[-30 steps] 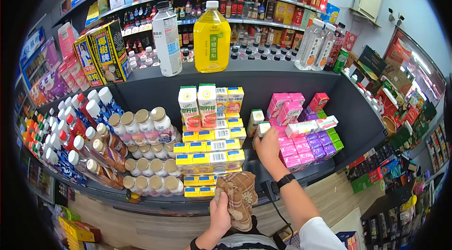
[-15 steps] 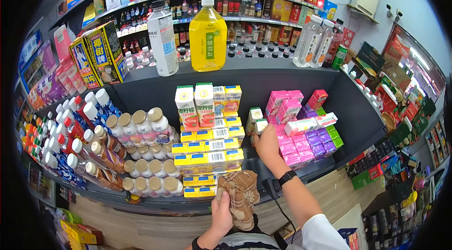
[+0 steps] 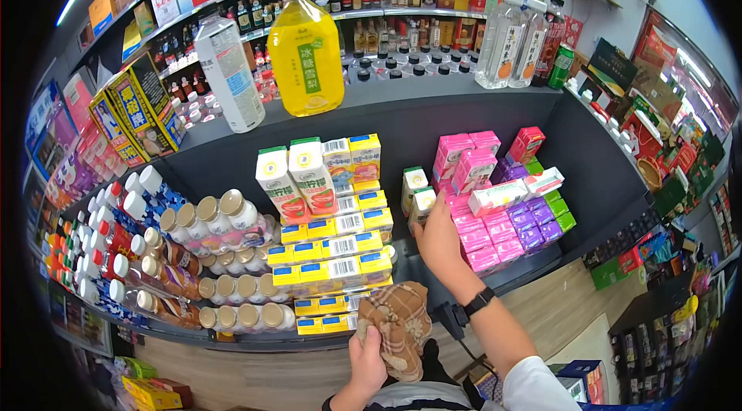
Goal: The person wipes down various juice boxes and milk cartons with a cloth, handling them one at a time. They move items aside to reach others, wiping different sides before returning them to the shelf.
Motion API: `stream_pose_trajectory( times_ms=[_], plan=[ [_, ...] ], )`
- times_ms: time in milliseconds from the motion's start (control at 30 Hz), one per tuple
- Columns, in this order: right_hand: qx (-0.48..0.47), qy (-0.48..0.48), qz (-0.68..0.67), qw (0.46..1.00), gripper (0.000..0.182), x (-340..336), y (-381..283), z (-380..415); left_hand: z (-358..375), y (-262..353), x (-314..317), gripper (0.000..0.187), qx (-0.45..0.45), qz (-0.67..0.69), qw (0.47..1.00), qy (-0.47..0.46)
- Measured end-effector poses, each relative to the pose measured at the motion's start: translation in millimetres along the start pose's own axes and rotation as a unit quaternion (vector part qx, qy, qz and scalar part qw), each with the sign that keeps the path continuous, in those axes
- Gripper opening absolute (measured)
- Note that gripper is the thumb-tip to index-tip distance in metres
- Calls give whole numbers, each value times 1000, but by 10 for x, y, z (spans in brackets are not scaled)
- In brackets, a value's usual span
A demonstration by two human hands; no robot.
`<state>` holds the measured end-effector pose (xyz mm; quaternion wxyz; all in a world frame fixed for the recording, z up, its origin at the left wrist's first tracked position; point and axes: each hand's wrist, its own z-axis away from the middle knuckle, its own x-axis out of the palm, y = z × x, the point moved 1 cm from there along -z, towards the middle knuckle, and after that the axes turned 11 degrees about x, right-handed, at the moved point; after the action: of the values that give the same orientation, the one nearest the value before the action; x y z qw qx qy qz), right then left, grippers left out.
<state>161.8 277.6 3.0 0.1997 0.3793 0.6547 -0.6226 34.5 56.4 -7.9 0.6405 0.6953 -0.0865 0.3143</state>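
Right hand (image 3: 444, 237) is at the front small upright carton with a white-and-green top (image 3: 422, 202), fingers along its right and near sides; can't tell if they clasp it or only rest on it, undersides hidden. Carton lies just beyond and left of the fingertips, long axis vertical. Right hand is the nearer one; left hand (image 3: 367, 364) is well back toward the body, gripping a crumpled brown plaid cloth (image 3: 394, 326) with thumb on top. Directly behind the front carton, away from the right hand: matching rear upright carton (image 3: 414, 181). Left of the right hand, across a dark gap: stacked yellow-and-white cardboard cartons (image 3: 332, 270), two tall white cartons with green tops (image 3: 313, 179) standing on them. Right of it, close beside: block of bright pink cartons (image 3: 481, 247), a white-and-pink carton lying on its side (image 3: 497, 197) on top. Pink block crowds the right flank, rear carton backs the far side; left flank looks freer. Beyond all: dark grey display wall (image 3: 406, 121).
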Motion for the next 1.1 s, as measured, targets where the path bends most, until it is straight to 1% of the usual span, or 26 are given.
stream_pose_trajectory(
  times_ms=[67, 100, 167, 200, 300, 333, 367, 400, 500, 600, 633, 700, 733, 867, 967, 1000, 1100],
  plan=[
    [7, -13, -33, 999, 79, -32, 57, 81, -6, -22, -4, 40, -11, -18, 1000, 0],
    [-34, 5, -47, 998, 75, -73, 91, 143, -11, -37, -13, 39, -17, -27, 1000, 1],
    [-114, 40, -74, 990, 68, -221, 184, 291, 29, -111, -90, 48, -8, -69, 997, -20],
    [-84, 28, -102, 991, 62, -351, 196, 352, 22, -143, -97, 53, -3, -89, 996, -30],
    [2, -6, -181, 983, 46, -798, 217, 530, -14, -75, 149, 27, -52, -2, 992, 116],
    [25, -14, -206, 978, 40, -884, 283, 555, 22, -120, 64, 34, -26, -37, 997, 56],
    [-15, -24, -211, 977, 36, -909, 437, 585, 44, -146, 40, 34, -15, -53, 998, 33],
    [-55, -34, -216, 974, 33, -927, 587, 621, 32, -174, 64, 34, -10, -56, 998, 28],
    [-99, -116, -201, 968, 29, -1004, 756, 667, -19, -262, 148, 35, -10, -47, 998, 34],
    [-82, -187, -220, 954, 22, -1044, 748, 682, -129, -376, 240, 37, -15, -33, 999, 25],
    [-73, -211, -249, 942, 22, -1014, 783, 701, -165, -420, 268, 37, -17, -27, 999, 20],
    [-93, -271, -250, 925, 49, -973, 919, 777, -282, -503, 339, 38, -22, -11, 1000, 6],
    [-104, -261, -252, 926, 52, -928, 939, 786, -326, -547, 358, 38, -26, -4, 1000, 1],
    [-72, -241, -293, 922, 58, -837, 921, 756, -478, -617, 399, 39, -36, 7, 999, -25],
    [-116, -210, -280, 930, 60, -797, 986, 743, -553, -662, 418, 40, -40, 14, 998, -41],
    [-121, -193, -272, 935, 51, -775, 1017, 780, -560, -694, 415, 41, -41, 21, 998, -47],
    [-139, -242, -310, 909, 39, -794, 971, 691, -635, -699, 438, 42, -42, 29, 996, -69]
  ],
)
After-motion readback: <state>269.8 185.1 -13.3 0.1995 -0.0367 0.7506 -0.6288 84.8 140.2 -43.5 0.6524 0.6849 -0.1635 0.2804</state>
